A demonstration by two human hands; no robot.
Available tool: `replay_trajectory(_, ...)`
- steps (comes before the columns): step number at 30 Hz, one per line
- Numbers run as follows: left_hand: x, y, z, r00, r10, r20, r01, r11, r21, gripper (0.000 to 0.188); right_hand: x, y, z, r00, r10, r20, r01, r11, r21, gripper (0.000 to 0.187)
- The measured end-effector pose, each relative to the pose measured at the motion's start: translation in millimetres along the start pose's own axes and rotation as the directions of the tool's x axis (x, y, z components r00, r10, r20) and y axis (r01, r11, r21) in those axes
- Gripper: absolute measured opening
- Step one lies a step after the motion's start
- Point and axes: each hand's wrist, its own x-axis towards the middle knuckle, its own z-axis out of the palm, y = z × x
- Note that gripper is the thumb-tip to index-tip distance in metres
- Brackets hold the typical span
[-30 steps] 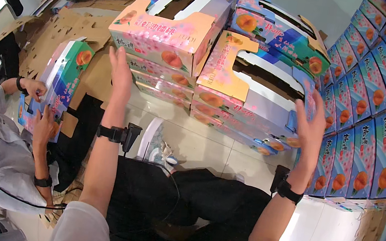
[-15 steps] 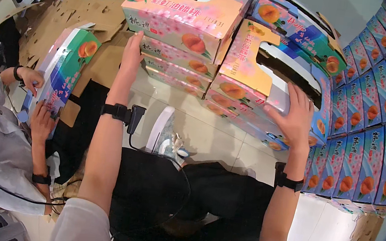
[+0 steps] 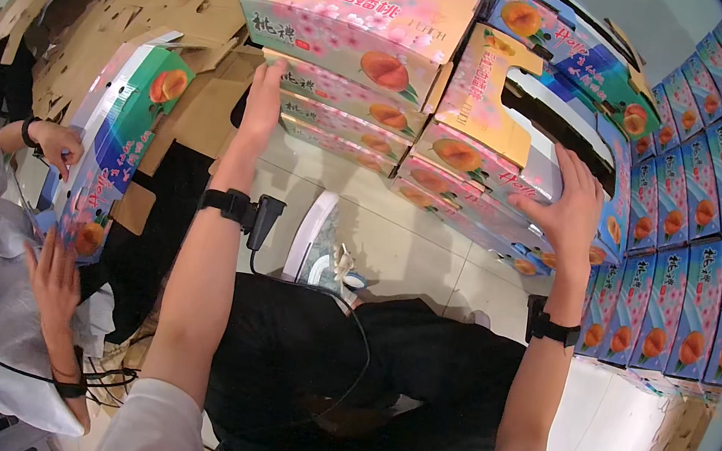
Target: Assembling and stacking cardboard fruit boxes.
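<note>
Hands flank the box stack (image 3: 391,151), long axis running left to right between them: left hand (image 3: 263,104) flat on its near-left end, right hand (image 3: 569,210) spread on the right side.

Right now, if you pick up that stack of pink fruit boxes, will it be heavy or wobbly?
Probably light: the stack of pink boxes looks like empty printed cardboard cartons, some with open tops. It may wobble or slide, since the glossy boxes sit slightly askew. That may be why the left hand and right hand press its two opposite sides. The thin cardboard would likely dent if squeezed.
</note>
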Motion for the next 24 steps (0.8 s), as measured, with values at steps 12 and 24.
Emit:
replay_trajectory(12,8,-3,7,0.999,0.034,-0.036,-0.035,0.999,-0.040,0.068,11,-34,-9,0.989,-0.111,-0.102,0.125,0.981,0.148,0.092)
replay_trajectory(24,1,20,29,0.917,0.324,-0.232,-0.389,0.852,-0.349,0.084,2,-65,12,0.971,-0.213,-0.104,0.226,0.966,0.127,0.089)
